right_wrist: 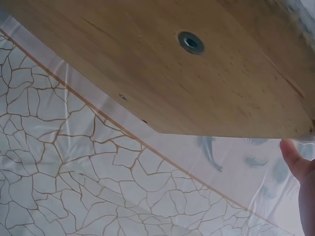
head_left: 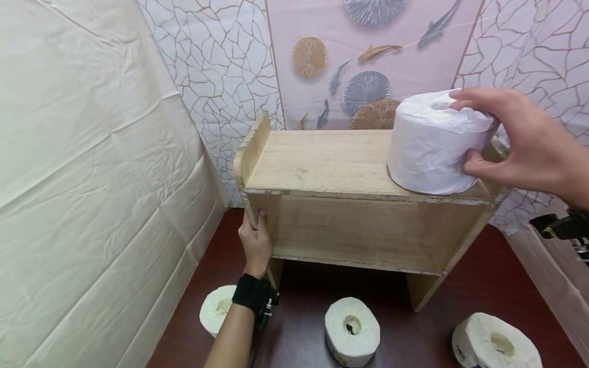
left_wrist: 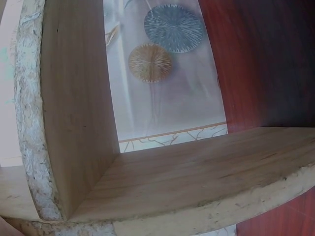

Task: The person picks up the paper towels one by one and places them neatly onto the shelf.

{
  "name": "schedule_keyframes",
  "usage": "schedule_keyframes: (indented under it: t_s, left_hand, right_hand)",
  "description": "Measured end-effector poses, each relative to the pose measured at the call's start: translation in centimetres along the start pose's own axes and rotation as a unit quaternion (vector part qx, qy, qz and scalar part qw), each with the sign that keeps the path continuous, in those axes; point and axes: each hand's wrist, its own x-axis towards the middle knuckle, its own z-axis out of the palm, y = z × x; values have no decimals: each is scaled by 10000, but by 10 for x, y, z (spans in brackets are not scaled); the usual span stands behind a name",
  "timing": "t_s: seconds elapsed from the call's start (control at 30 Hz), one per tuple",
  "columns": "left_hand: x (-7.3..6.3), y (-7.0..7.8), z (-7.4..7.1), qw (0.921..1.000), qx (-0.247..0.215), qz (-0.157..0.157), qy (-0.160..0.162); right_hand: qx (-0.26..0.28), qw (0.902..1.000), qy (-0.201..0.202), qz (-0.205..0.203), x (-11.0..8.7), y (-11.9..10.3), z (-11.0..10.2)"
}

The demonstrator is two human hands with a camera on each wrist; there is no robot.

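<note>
A wrapped toilet paper roll (head_left: 430, 148) stands at the right end of the top board of a small wooden shelf (head_left: 322, 161). My right hand (head_left: 520, 138) grips this roll from the right, fingers over its top by the core hole and thumb on its side. Lower down, my left hand (head_left: 256, 240) holds the shelf's left side panel, thumb on the inner face. In the left wrist view, the shelf's boards (left_wrist: 78, 98) fill much of the frame. The right wrist view has the outer side panel (right_wrist: 147, 64) with a metal bolt, and part of the right hand (right_wrist: 298, 164).
On the dark red table (head_left: 294, 327) in front are more toilet paper rolls: one by the left forearm (head_left: 216, 309), one in the middle (head_left: 352, 332) and one at right (head_left: 497, 342). A patterned cloth (head_left: 221, 66) hangs behind; a pale cloth (head_left: 92, 153) hangs at left.
</note>
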Motion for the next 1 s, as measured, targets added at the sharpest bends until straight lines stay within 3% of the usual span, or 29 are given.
schedule_keyframes:
  t_s: [0.5,0.73,1.0]
  left_hand:
    - [1,-2,1,9999,61,88,34]
    - [2,-1,0,9999,94,12,77]
    - [-1,-1,1,10000,71,-39,3]
  right_hand:
    - [77,9997,-128,-184,5,2,-3]
    - [-181,9987,-357,-331,10,6,-7]
    - [-516,9980,-334,-125,13,-7,-13]
